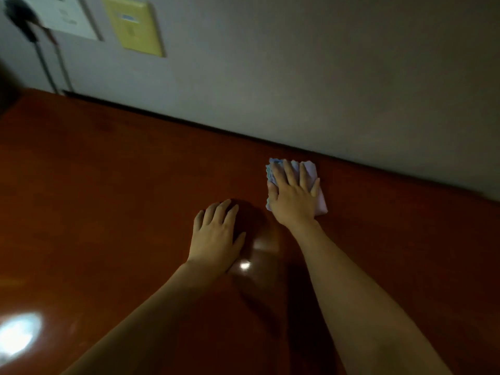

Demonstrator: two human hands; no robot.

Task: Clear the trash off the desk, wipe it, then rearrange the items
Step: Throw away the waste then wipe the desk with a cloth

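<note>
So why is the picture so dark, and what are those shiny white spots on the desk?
Head view: the room is dim, so the wall and the desk look murky. The glossy desk reflects light as glare at the lower left and a smaller spot by the left hand. Dark shadows sit beside both hands; the right hand presses the cloth. The yellow paper looks blurry.

Two bare forearms, no sleeves, watch or rings visible. Left hand [216, 234] and right hand [293, 197] both ungloved, with short, unpainted fingernails.
</note>
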